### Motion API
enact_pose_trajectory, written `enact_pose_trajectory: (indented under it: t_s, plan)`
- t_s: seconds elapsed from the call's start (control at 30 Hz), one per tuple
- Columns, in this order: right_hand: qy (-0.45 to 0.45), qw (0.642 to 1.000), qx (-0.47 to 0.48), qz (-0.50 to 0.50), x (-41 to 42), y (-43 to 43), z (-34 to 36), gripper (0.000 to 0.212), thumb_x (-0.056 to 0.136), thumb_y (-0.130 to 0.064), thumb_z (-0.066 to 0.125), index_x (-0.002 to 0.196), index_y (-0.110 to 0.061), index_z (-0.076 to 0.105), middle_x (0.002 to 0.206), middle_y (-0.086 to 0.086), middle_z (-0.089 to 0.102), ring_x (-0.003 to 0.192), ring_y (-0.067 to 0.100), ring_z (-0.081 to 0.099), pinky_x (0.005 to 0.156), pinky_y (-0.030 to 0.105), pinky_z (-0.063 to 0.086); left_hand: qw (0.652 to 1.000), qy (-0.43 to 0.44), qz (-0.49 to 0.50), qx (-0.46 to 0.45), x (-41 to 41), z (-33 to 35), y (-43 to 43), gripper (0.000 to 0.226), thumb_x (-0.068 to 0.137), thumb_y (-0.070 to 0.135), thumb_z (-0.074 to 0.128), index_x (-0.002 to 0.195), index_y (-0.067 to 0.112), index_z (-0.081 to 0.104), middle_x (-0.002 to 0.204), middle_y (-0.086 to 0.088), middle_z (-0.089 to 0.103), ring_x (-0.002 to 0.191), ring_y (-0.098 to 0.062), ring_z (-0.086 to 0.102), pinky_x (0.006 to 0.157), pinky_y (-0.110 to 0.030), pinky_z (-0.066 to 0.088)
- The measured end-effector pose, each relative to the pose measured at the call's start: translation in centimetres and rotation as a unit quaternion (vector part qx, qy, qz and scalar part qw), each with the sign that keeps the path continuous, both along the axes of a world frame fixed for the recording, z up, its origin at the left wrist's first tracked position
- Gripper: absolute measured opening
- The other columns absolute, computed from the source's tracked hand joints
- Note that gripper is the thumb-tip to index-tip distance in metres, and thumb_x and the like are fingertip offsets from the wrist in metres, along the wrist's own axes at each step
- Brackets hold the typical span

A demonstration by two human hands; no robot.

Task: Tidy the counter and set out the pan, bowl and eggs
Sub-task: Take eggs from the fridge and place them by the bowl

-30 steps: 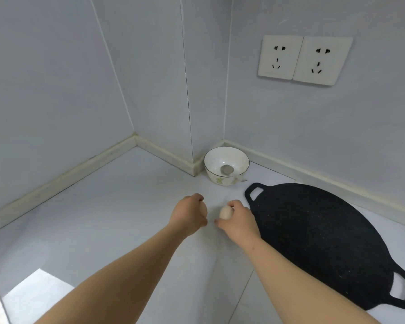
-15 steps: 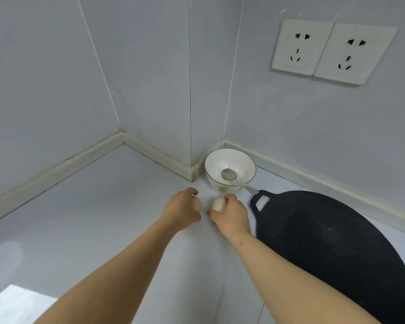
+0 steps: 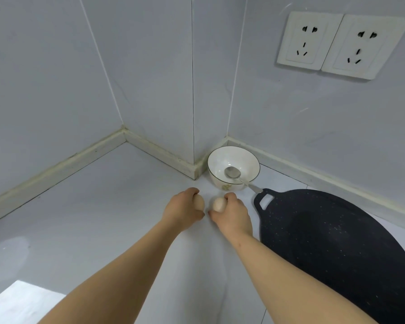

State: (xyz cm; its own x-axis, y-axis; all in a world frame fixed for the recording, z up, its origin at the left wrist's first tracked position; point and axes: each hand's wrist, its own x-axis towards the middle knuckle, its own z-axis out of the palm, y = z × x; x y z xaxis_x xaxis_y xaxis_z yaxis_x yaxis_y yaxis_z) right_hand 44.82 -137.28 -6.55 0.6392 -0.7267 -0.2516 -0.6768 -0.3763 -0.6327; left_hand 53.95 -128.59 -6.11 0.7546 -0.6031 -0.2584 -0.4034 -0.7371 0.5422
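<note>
My left hand grips a pale brown egg. Beside it, my right hand grips a second egg. Both hands sit low over the grey counter, a short way in front of the bowl. The white bowl stands against the wall corner with a metal spoon inside, its handle sticking out to the right. A flat black pan with loop handles lies on the counter to the right of my right hand.
Grey tiled walls close off the counter at the back and left. Two white sockets are on the right wall. A protruding wall corner stands just left of the bowl. A bright patch shows at the lower left.
Both hands with their eggs have moved forward towards the bowl and sit lower. The view has shifted closer to the corner.
</note>
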Motion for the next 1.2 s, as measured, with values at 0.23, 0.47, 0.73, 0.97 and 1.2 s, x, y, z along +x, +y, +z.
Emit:
enact_pose_trajectory:
  t_s: [0.23, 0.47, 0.73, 0.97, 1.2]
  plan:
    - [-0.014, 0.999, 0.048, 0.001, -0.4, -0.3, 0.1, 0.061, 0.083, -0.029, 0.064, 0.136, -0.016, 0.038, 0.13, 0.008, 0.045, 0.119, 0.028, 0.048, 0.088, 0.034, 0.043, 1.0, 0.009, -0.017, 0.007, 0.0, -0.3, 0.2, 0.072, 0.082, 0.021, 0.066, 0.145, 0.024, 0.03, 0.14, -0.004, 0.046, 0.127, -0.026, 0.043, 0.098, -0.032, 0.042]
    - [-0.04, 0.995, 0.096, -0.011, -1.4, -0.2, 0.8, 0.068, 0.081, -0.025, 0.067, 0.139, -0.017, 0.034, 0.133, 0.01, 0.042, 0.118, 0.028, 0.049, 0.084, 0.027, 0.04, 0.999, 0.026, -0.021, 0.005, -0.3, 0.1, 0.8, 0.082, 0.079, 0.015, 0.069, 0.147, 0.026, 0.024, 0.144, -0.004, 0.039, 0.125, -0.024, 0.045, 0.095, -0.031, 0.044]
    - [-0.047, 0.992, 0.112, 0.017, -6.1, 1.3, 3.4, 0.062, 0.081, -0.021, 0.068, 0.134, -0.017, 0.035, 0.129, 0.009, 0.038, 0.092, 0.017, 0.042, 0.077, 0.025, 0.04, 1.0, -0.009, -0.026, 0.009, -3.8, 3.1, 3.1, 0.078, 0.082, 0.023, 0.069, 0.146, 0.02, 0.025, 0.148, -0.007, 0.029, 0.129, -0.025, 0.041, 0.091, -0.03, 0.044]
    - [-0.063, 0.992, 0.107, 0.002, -12.2, 3.5, 5.6, 0.069, 0.083, -0.02, 0.064, 0.142, -0.017, 0.028, 0.135, 0.011, 0.034, 0.114, 0.024, 0.049, 0.081, 0.026, 0.042, 0.999, -0.027, -0.032, -0.033, -9.7, 6.0, 5.9, 0.058, 0.088, 0.027, 0.061, 0.14, 0.018, 0.036, 0.141, -0.007, 0.038, 0.12, -0.022, 0.05, 0.09, -0.027, 0.043]
    - [-0.086, 0.987, 0.125, -0.053, -17.7, 6.1, 6.3, 0.062, 0.086, -0.018, 0.062, 0.14, -0.015, 0.032, 0.135, 0.01, 0.04, 0.105, 0.018, 0.047, 0.081, 0.023, 0.039, 0.996, -0.019, -0.074, -0.046, -15.2, 6.6, 6.4, 0.045, 0.09, 0.028, 0.058, 0.133, 0.019, 0.046, 0.134, -0.004, 0.048, 0.117, -0.019, 0.052, 0.092, -0.027, 0.043]
